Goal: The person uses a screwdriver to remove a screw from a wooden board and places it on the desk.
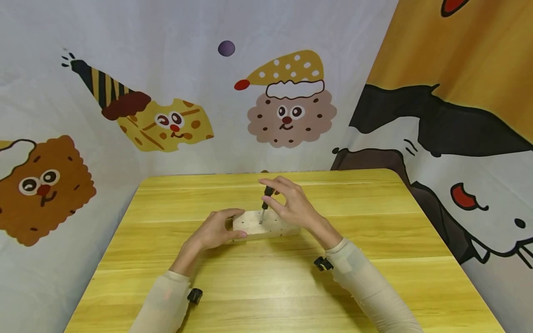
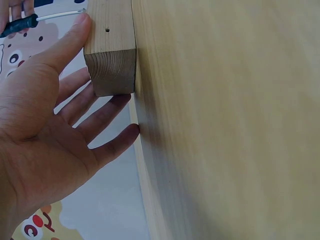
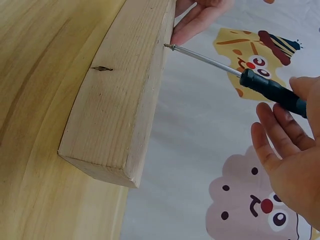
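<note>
Biggest thing first: a white curtain (image 1: pixel 183 60) printed with cartoon snacks hangs behind everything, and a wood-grain table (image 1: pixel 266 291) fills the space in front of it. The wooden block (image 1: pixel 251 227) lies flat and lengthwise across the table, one long face up, probably because that gives it a steady base and leaves the little holes easy to get at.

Left hand (image 1: pixel 215 230) has the block by its left end, thumb on the near side and fingers round the far side, so the block sits just to the right of that palm. I'd guess it's there to stop the wood twisting or sliding. Right hand (image 1: pixel 294 206) is up above the right half of the block, not resting on it as far as I can tell, with thumb and fingers pinching the screwdriver (image 3: pixel 245 79) by its dark handle. Looks like a light fingertip grip, which imo suits turning more than pushing.

The screwdriver stands nearly upright with a slight lean, tip down on the top face, below and to the left of the right hand. Can't tell if there's a screw under the tip. Smallest bit: a dark hole (image 2: pixel 107 30) near the block's left end.
</note>
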